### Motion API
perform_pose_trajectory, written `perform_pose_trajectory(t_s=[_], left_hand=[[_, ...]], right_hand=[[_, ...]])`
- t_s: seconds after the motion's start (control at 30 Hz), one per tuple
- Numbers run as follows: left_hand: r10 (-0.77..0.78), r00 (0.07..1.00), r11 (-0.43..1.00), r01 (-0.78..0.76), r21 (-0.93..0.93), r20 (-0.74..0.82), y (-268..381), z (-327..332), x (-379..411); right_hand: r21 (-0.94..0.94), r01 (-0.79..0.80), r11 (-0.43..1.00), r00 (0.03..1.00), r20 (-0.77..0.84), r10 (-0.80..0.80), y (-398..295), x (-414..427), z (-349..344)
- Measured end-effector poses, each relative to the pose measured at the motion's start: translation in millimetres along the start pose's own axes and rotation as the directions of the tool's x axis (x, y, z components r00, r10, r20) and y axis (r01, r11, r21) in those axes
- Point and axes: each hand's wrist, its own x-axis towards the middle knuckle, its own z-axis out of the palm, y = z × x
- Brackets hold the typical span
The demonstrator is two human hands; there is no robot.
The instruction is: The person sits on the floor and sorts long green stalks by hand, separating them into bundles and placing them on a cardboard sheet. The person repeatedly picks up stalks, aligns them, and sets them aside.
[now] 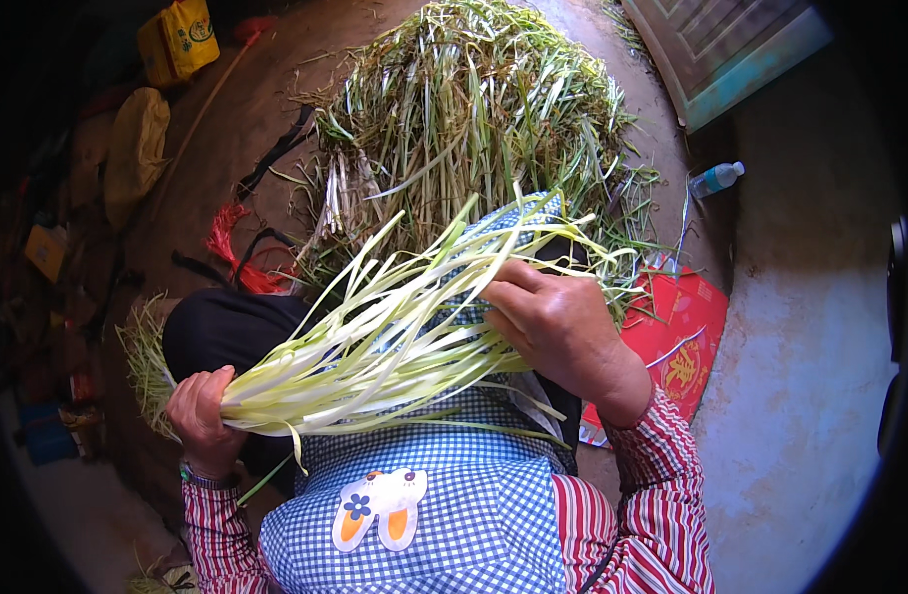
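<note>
A bundle of pale yellow-green leafy stalks (380,364) lies across the lap, over a blue checked apron (439,490) with a rabbit patch. My left hand (205,419) is closed round the bundle's gathered end at the left. At the bundle's loose, fanned-out side, my right hand (554,319) has its fingers bent together on some of the long leaves; the fingertips are partly hidden. Beyond the knees rises a large heap of similar green and brownish stalks (454,126) on the floor. More thin stalks (146,364) show beside the left knee.
At the right lie a red printed cardboard piece (703,297) and a plastic bottle (715,180), near a door panel (751,67). Red plastic string (227,230) and black straps (276,152) lie left of the heap. A yellow bag (178,44) and a long stick (201,111) are farther back.
</note>
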Motion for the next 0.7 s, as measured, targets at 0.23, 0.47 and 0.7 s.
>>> perform_pose_trajectory(t_s=[0.23,0.47,0.7], left_hand=[[-0.009,1.000,1.000,0.009,-0.008,-0.004,1,0,0],[-0.011,1.000,1.000,0.011,-0.007,0.000,2,-2,0],[-0.038,0.999,0.999,0.039,-0.026,0.011,-2,2,-7]], right_hand=[[-0.092,0.030,0.995,1.000,-0.004,-0.030,1,5,6],[0.509,-0.128,0.851,0.907,-0.288,0.309,7,-18,-5],[0.818,0.024,0.574,0.487,-0.511,0.708,62,-71,-51]])
